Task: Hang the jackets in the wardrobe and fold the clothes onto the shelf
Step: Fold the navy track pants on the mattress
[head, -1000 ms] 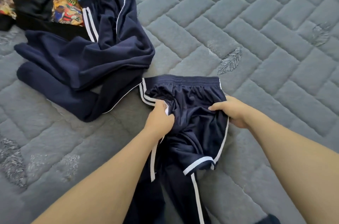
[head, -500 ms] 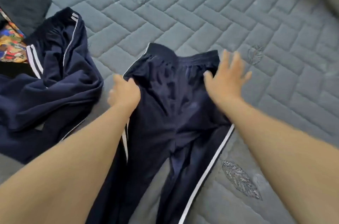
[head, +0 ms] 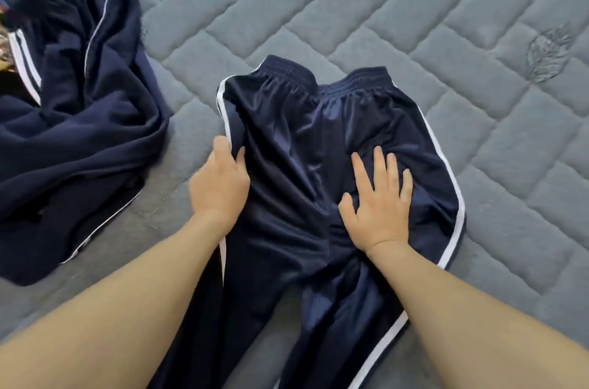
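The trousers [head: 287,149] run off the near edge; the blurred jacket [head: 79,133] is cut at the left edge.

A home bedroom: clothes [head: 79,133] strewn over a quilted grey mattress [head: 414,22].

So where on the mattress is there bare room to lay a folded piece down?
The mattress is bare beyond the waistband of the trousers and along their right side. A narrower bare strip runs between the trousers and the heaped jacket. The left edge is crowded by the jacket; both hands, left hand and right hand, cover the trousers' middle.
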`<state>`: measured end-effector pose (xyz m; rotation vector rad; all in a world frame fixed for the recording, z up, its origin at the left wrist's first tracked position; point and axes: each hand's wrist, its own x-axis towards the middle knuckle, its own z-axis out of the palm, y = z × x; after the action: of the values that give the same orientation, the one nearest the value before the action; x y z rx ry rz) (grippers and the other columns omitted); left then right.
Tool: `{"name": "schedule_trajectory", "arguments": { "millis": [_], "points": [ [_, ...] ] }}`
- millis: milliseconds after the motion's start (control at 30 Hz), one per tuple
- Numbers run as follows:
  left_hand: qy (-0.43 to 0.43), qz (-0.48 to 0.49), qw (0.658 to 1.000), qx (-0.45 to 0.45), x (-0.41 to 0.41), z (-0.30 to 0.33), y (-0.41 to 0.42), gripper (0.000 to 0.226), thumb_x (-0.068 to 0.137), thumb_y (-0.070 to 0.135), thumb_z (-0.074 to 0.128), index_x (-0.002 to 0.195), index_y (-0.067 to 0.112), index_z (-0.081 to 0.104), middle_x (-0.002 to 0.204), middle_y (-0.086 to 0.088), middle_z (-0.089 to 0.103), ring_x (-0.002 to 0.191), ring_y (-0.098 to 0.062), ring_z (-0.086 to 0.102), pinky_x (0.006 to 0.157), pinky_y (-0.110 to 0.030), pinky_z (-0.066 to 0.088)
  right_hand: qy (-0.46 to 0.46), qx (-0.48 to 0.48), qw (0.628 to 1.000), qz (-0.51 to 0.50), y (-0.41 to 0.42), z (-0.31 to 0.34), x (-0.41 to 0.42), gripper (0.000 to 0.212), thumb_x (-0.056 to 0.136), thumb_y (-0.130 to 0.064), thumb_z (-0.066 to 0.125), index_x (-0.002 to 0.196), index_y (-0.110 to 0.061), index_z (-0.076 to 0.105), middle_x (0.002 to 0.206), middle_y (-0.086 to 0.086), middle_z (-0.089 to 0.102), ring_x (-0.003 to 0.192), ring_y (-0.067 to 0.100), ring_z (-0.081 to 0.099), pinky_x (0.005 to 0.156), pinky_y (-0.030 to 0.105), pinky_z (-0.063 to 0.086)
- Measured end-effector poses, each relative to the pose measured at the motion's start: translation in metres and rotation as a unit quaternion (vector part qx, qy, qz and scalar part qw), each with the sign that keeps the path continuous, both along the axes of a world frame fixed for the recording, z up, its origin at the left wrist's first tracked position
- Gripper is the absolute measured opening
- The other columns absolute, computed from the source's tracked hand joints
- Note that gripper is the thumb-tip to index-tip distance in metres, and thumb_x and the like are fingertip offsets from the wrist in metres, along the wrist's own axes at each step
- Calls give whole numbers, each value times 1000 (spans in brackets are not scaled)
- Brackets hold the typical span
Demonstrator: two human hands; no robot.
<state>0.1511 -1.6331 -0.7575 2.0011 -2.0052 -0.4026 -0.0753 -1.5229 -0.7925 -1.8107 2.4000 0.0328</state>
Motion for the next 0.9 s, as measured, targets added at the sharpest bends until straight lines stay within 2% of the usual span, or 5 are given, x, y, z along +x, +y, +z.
{"name": "schedule_trajectory", "arguments": {
  "millis": [100,200,433,633,900],
  "points": [
    [-8,-3,1000,-14,-21,6,-59,24,99,27,44,116,11,40,103,-16,60,92,-42,58,68,-46,39,5,-1,1000,-5,-17,-1,-10,72,89,-48,30,156,-27,20,164,13,9,150,33,8,119,57,8],
    [-100,88,990,56,-38,-8,-78,53,89,15,43,141,13,33,130,-17,48,115,-40,48,93,-51,37,-5,-6,1000,-4,-37,-2,-18,73,88,-50,30,156,-27,19,164,14,6,150,34,5,119,57,5],
    [-120,125,985,-14,-57,-43,-62,52,87,30,37,136,13,38,120,-19,51,98,-37,46,83,-50,33,-14,-18,1000,5,-49,-9,-27,76,86,-49,36,156,-27,17,164,14,3,150,35,2,119,57,2],
    [-129,115,985,-11,-58,-40,-59,51,92,32,40,140,15,38,121,-18,51,100,-37,47,84,-50,35,-14,-29,999,5,-47,-8,-28,74,87,-48,36,156,-26,19,164,15,6,150,35,4,119,58,4],
    [-185,-12,983,5,-20,0,-85,56,93,11,40,149,13,30,128,-22,47,107,-41,46,90,-48,35,-16,-18,999,21,-59,-4,-36,73,89,-52,25,157,-26,14,164,13,-1,151,32,-2,120,55,0]
  ]
}}
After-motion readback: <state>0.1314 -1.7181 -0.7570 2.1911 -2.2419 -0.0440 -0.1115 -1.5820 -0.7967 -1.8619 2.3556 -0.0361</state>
